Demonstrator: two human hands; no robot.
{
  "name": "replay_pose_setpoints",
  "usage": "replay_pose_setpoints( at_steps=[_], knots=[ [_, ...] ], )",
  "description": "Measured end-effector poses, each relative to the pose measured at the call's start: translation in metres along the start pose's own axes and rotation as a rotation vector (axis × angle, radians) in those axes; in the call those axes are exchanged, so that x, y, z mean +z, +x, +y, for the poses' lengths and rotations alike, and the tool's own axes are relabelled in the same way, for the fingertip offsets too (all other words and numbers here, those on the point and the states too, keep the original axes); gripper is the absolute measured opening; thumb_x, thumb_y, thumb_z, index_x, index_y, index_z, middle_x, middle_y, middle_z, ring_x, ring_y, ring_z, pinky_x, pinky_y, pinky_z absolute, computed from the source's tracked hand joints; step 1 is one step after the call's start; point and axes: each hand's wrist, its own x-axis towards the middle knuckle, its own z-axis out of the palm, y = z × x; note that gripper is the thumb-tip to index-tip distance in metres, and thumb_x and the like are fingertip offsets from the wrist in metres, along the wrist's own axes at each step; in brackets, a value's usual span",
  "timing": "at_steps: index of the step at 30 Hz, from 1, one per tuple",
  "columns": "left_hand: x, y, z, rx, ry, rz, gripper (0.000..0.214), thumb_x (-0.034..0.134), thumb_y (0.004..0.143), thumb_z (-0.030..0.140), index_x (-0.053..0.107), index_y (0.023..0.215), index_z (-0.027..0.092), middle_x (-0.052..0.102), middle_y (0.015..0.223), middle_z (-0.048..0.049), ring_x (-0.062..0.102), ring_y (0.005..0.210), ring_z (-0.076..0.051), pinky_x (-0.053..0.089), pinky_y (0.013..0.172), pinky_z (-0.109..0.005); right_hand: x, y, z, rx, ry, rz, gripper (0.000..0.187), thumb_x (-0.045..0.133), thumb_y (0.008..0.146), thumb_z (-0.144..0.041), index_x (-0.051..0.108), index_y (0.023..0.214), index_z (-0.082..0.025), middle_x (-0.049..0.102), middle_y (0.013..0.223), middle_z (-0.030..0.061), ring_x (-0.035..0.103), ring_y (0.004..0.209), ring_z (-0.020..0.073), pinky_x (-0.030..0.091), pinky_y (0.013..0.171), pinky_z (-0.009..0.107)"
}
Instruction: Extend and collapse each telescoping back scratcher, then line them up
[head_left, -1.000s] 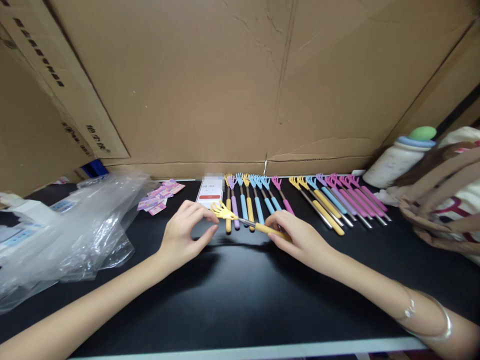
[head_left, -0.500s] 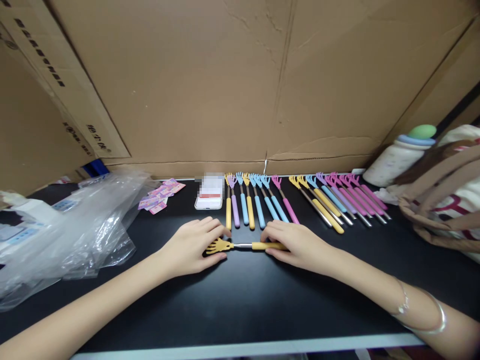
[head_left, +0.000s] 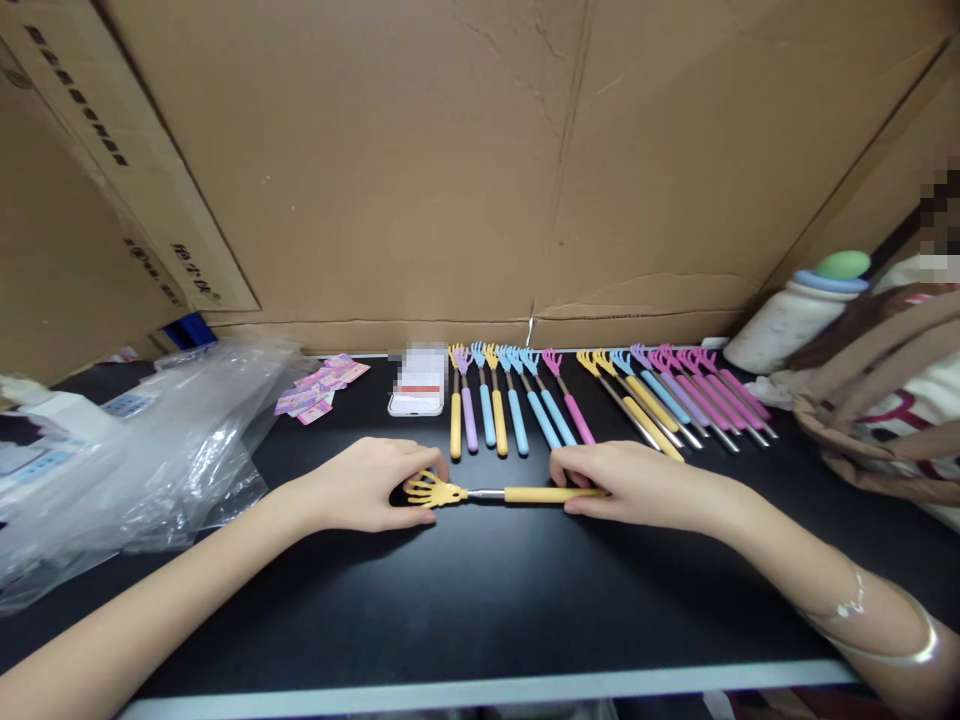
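Note:
A yellow back scratcher (head_left: 487,494) lies crosswise on the black table (head_left: 480,610), its claw to the left. Around the claw, my left hand (head_left: 367,485) rests with thumb and fingers apart; whether a fingertip touches a prong, I cannot tell. My right hand (head_left: 645,485) has its thumb and fingers on either side of the yellow handle's end, which it partly hides. Just behind, a row of back scratchers (head_left: 499,415) in yellow, purple, blue and pink points claws away from me. A second group of back scratchers (head_left: 675,400) lies slanted farther right.
Clear plastic bags (head_left: 172,450) are heaped at the left. Small pink-purple cards (head_left: 322,385) lie beside a phone (head_left: 416,385). At the right stand a white bottle (head_left: 795,320) and a bag with brown straps (head_left: 877,400). A cardboard wall (head_left: 420,170) closes off the back.
My left hand has slid left and my right hand right, uncovering more of the claw and handle. The yellow back scratcher has stayed nearly in place.

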Motion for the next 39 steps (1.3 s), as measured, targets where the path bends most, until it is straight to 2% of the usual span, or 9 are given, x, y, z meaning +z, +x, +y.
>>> replay_pose_setpoints(
  at_steps=[6, 18, 39],
  knots=[
    [0.0012, 0.0011, -0.0002, -0.002, 0.019, 0.026, 0.028, 0.05, 0.081, 0.044, 0.056, 0.101, 0.024, 0.063, 0.081, -0.0003, 0.06, 0.072, -0.018, 0.038, 0.062, -0.024, 0.0013, 0.0007, -0.0025, -0.016, -0.024, 0.021, 0.009, 0.053, 0.081, -0.029, 0.05, 0.077, -0.022, 0.055, 0.068, -0.0028, 0.045, 0.054, 0.0106, 0.028, 0.051, 0.022],
    [0.0053, 0.0018, 0.004, 0.048, 0.134, 0.034, 0.022, 0.045, 0.086, 0.037, 0.052, 0.102, 0.023, 0.062, 0.085, -0.001, 0.06, 0.074, -0.017, 0.037, 0.064, -0.024, 0.0026, 0.0023, -0.002, -0.034, -0.061, 0.022, 0.01, 0.052, 0.081, -0.029, 0.047, 0.076, -0.022, 0.054, 0.066, -0.0037, 0.044, 0.054, 0.0103, 0.027, 0.051, 0.021],
    [0.0053, 0.0015, 0.0012, 0.024, 0.13, 0.006, 0.022, 0.046, 0.087, 0.038, 0.05, 0.104, 0.025, 0.061, 0.085, 0.0001, 0.059, 0.074, -0.017, 0.037, 0.065, -0.024, 0.002, 0.0015, -0.0049, -0.033, -0.084, 0.015, 0.006, 0.049, 0.08, -0.027, 0.045, 0.079, -0.022, 0.055, 0.069, -0.0031, 0.044, 0.056, 0.0106, 0.026, 0.053, 0.021]
  ],
)
